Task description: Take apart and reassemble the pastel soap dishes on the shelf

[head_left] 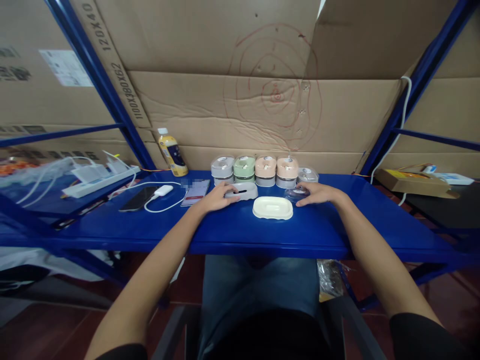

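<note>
Left hand (218,198) spans the left end of a grey shell (249,191) with a dark slot-like mark on it, thumb on the near side and fingers on the far side, a modest gap between them; whether they squeeze it or only rest there, I cannot tell. Right hand (315,192) lies over the right end of a clear cover (293,194), thumb and fingers parted, and how firmly they bear on it cannot be made out either. Both pieces sit on the blue table (232,230), with a cream tray (272,207) between the hands and nearer the person. Handling looks safest with the grey shell taken low by its outer walls, off the dark mark, and the clear cover by its rim with light, even pressure, since such plastic may flex or smudge; keeping both level should spare the cream tray a knock. Behind stand a grey container (223,168), a green container (243,168) and two peach containers (265,169) in a row, with a clear-topped piece (308,175) at the right end. Farther left lie a lit phone (198,191), a dark phone (138,199) and a white block (163,190), and a bottle (173,154) stands near the cardboard wall (195,112)
</note>
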`<state>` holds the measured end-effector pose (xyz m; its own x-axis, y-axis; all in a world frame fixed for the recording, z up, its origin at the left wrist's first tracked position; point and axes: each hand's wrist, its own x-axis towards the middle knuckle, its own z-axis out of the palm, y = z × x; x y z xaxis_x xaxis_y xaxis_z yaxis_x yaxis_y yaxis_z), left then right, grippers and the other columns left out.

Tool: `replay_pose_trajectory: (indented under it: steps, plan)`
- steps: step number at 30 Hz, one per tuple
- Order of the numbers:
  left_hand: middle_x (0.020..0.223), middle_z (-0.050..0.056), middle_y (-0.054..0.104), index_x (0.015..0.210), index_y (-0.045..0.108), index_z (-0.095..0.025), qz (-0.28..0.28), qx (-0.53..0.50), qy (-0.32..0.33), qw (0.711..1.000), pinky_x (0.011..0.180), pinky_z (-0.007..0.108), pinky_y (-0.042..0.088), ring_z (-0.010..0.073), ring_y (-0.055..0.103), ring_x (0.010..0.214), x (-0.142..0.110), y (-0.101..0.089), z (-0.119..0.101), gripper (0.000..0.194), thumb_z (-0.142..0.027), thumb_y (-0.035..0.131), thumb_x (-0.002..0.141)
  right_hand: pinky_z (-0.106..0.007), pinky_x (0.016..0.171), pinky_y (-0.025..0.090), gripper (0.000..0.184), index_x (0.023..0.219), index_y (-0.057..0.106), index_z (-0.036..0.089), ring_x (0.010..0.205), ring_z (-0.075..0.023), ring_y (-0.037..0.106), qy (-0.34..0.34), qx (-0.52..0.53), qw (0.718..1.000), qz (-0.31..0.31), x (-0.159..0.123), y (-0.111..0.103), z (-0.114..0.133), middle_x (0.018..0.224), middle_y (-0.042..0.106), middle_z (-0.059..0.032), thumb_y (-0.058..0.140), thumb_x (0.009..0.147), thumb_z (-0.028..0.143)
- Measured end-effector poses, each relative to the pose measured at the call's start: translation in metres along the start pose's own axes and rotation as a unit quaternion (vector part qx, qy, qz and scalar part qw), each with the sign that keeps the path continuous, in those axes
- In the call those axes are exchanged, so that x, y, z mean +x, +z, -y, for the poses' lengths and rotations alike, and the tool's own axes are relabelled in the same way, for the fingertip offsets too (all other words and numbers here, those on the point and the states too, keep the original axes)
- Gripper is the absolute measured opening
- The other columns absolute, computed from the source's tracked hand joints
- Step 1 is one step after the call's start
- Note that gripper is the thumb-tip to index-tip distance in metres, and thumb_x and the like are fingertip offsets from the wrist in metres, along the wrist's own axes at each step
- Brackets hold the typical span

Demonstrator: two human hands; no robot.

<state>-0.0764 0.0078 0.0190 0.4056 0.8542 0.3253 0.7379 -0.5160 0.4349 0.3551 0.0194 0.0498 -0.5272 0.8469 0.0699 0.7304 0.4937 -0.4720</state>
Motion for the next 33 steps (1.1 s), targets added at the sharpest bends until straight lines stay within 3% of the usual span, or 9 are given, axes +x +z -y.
replay_pose_trajectory:
  steps: [6, 11, 14, 18, 24, 28, 33]
  plan:
    - [0.136, 0.015, 0.059, 0.119, 0.072, -0.021, -0.069, -0.041, 0.057, 0.995, 0.119, 0.054, 0.044, 0.0336, 0.059, 0.132, -0.001, 0.01, -0.034, 0.048, -0.059, 0.054, 0.097, -0.057, 0.096, 0.06, 0.073, 0.128, 0.073, 0.024, 0.105, -0.0375, 0.073, 0.058, 0.003, 0.996, -0.072, 0.0, 0.001, 0.009, 0.117, 0.077, -0.0135, 0.083, 0.072, 0.07]
    - [0.149, 0.016, 0.05, 0.127, 0.07, -0.022, 0.016, -0.049, 0.14, 0.989, 0.122, 0.055, 0.042, 0.037, 0.049, 0.146, -0.002, 0.03, -0.076, 0.046, -0.057, 0.057, 0.099, -0.05, 0.096, 0.059, 0.07, 0.134, 0.068, 0.021, 0.1, -0.0329, 0.073, 0.025, 0.038, 0.99, -0.135, -0.002, 0.0, 0.027, 0.114, 0.077, -0.0129, 0.061, 0.09, 0.076]
    - [0.15, 0.016, 0.05, 0.125, 0.07, -0.023, 0.057, -0.063, 0.161, 0.983, 0.124, 0.055, 0.041, 0.0376, 0.045, 0.15, -0.001, 0.04, -0.089, 0.045, -0.057, 0.063, 0.097, -0.049, 0.095, 0.059, 0.067, 0.137, 0.066, 0.021, 0.101, -0.0314, 0.072, -0.005, 0.044, 0.982, -0.183, -0.002, 0.004, 0.032, 0.117, 0.077, -0.0128, 0.057, 0.095, 0.071]
    - [0.148, 0.015, 0.054, 0.135, 0.063, -0.024, 0.049, -0.09, 0.157, 0.982, 0.124, 0.055, 0.041, 0.0362, 0.052, 0.144, 0.001, 0.048, -0.091, 0.056, -0.055, 0.073, 0.09, -0.052, 0.099, 0.057, 0.068, 0.14, 0.066, 0.024, 0.113, -0.0336, 0.07, -0.077, 0.039, 0.979, -0.183, -0.001, 0.015, 0.045, 0.131, 0.074, -0.012, 0.071, 0.088, 0.067]
    - [0.154, 0.025, 0.051, 0.156, 0.036, -0.018, 0.005, -0.186, 0.062, 0.981, 0.118, 0.059, 0.044, 0.0428, 0.054, 0.142, 0.005, 0.061, -0.081, 0.116, -0.059, 0.094, 0.065, -0.055, 0.104, 0.054, 0.082, 0.145, 0.065, 0.027, 0.116, -0.035, 0.068, -0.168, -0.008, 0.979, -0.116, 0.003, 0.036, 0.075, 0.131, 0.072, -0.0122, 0.084, 0.076, 0.067]
    - [0.148, 0.024, 0.058, 0.156, 0.035, -0.02, 0.007, -0.232, 0.059, 0.971, 0.115, 0.058, 0.047, 0.0413, 0.06, 0.136, 0.007, 0.069, -0.075, 0.12, -0.058, 0.097, 0.06, -0.055, 0.1, 0.056, 0.087, 0.149, 0.061, 0.031, 0.113, -0.0356, 0.069, -0.166, -0.026, 0.981, -0.1, 0.007, 0.049, 0.082, 0.126, 0.071, -0.0121, 0.083, 0.075, 0.071]
    - [0.147, 0.024, 0.06, 0.162, 0.027, -0.019, 0.024, -0.192, 0.05, 0.98, 0.116, 0.061, 0.044, 0.0439, 0.058, 0.139, 0.006, 0.07, -0.071, 0.129, -0.059, 0.097, 0.06, -0.057, 0.105, 0.054, 0.092, 0.152, 0.058, 0.028, 0.119, -0.0385, 0.067, -0.158, -0.039, 0.984, -0.079, 0.008, 0.06, 0.08, 0.131, 0.067, -0.0146, 0.082, 0.075, 0.073]
